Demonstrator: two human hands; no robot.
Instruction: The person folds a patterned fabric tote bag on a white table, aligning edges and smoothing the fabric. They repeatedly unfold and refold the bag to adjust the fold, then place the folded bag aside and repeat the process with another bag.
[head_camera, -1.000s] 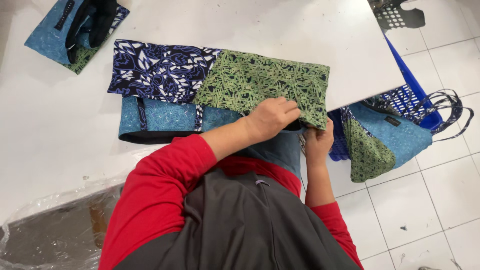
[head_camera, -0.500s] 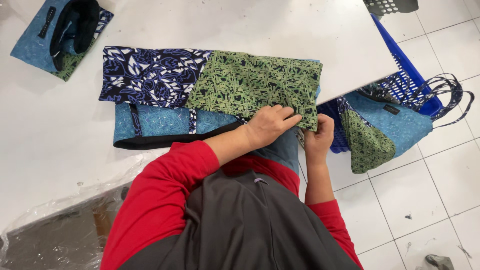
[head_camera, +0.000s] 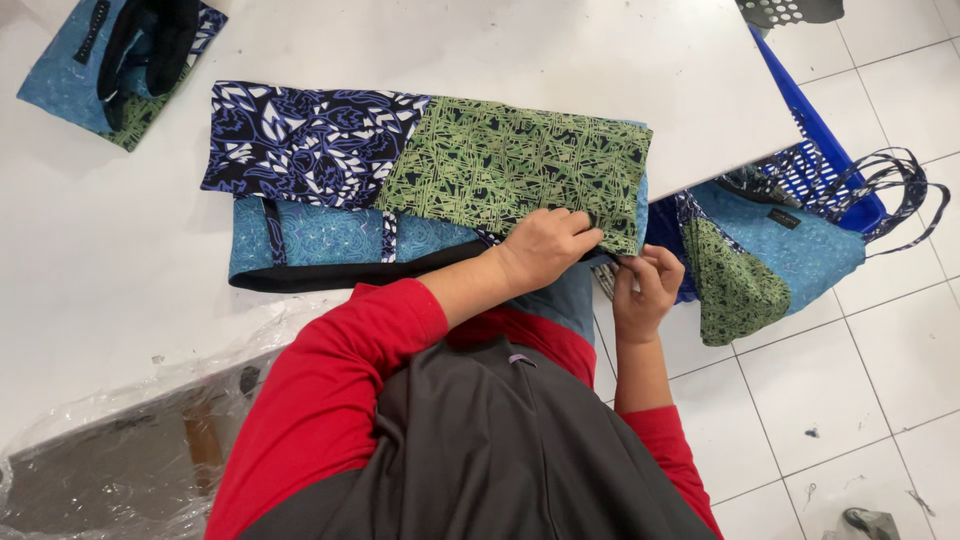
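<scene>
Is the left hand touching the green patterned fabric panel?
Touching. The head view shows the left hand pressed flat on the lower edge of the green patterned panel, its fingers overlapping the cloth with no gap.
</scene>
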